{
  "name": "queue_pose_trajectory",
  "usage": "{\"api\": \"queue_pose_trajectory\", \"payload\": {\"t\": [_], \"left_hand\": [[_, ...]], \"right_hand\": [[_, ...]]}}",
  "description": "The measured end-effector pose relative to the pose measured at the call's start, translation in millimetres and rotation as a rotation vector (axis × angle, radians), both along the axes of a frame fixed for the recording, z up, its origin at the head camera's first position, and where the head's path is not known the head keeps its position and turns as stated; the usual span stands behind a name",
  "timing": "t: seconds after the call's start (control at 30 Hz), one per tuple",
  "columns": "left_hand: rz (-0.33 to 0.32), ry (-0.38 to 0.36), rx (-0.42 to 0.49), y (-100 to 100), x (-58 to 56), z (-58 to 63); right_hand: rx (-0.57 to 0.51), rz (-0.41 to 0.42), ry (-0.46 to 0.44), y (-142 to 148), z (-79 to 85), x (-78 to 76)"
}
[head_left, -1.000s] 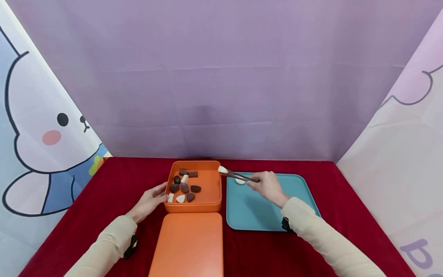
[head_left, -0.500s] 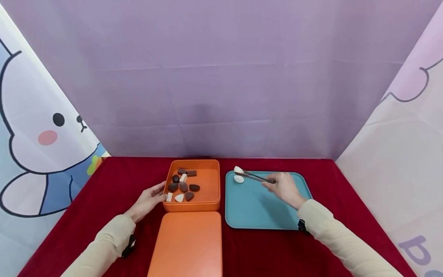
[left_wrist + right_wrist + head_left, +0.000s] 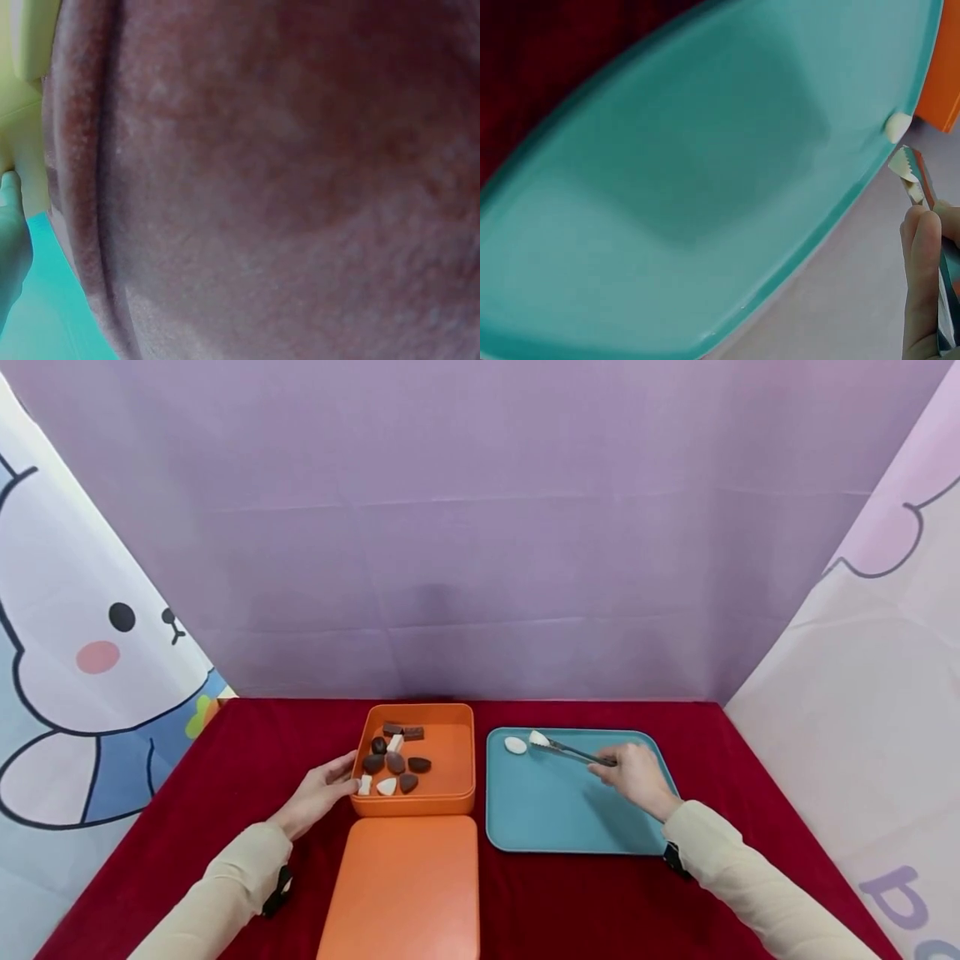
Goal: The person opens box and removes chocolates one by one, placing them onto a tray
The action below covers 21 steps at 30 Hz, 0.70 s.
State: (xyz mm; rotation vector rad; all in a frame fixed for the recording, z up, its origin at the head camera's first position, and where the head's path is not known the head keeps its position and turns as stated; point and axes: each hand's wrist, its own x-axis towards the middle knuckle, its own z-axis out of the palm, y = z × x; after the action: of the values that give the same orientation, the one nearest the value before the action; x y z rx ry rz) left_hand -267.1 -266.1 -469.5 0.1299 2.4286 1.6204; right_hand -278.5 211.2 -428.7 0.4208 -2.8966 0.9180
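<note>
My right hand (image 3: pixel 636 777) grips a pair of tongs (image 3: pixel 581 755) above the blue tray (image 3: pixel 555 810). A white chocolate-like piece (image 3: pixel 538 738) sits between the tong tips; the right wrist view shows the tongs (image 3: pixel 921 176) and part of the hand (image 3: pixel 922 262). To its left, a white oval piece (image 3: pixel 515 745) lies at the tray's far left corner. My left hand (image 3: pixel 317 795) rests against the left wall of an orange box (image 3: pixel 450 760), fingers and thumb fairly straight. Several brown and white pieces (image 3: pixel 395 762) lie in the box's left part.
An orange lid (image 3: pixel 405 885) lies flat just in front of the box. Dark red cloth (image 3: pixel 555 910) covers the table. A purple curtain (image 3: pixel 480 527) rises behind, and printed cloths flank both sides. Mostly blurred cloth fills the left wrist view.
My right hand has drawn the tongs and white piece rightward, from beside the box's right rim to over the tray, and lower. The left hand stays at the box.
</note>
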Motion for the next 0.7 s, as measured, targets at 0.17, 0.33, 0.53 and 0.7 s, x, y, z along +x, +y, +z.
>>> {"api": "queue_pose_trajectory", "payload": {"t": [0.17, 0.33, 0.53, 0.7], "left_hand": [[-0.004, 0.002, 0.004, -1.1, 0.1, 1.2], [0.001, -0.001, 0.011, -1.1, -0.1, 0.0], [0.007, -0.001, 0.011, -0.8, 0.4, 0.2], [0.002, 0.008, 0.016, -1.0, 0.6, -0.3]], "right_hand": [[0.006, -0.005, 0.003, 2.4, -5.6, -1.2], [0.022, -0.019, 0.014, 5.9, -11.7, -4.1], [0.021, -0.036, -0.004, 8.0, -16.4, -5.7], [0.029, -0.042, -0.004, 7.4, -17.3, -5.9]]}}
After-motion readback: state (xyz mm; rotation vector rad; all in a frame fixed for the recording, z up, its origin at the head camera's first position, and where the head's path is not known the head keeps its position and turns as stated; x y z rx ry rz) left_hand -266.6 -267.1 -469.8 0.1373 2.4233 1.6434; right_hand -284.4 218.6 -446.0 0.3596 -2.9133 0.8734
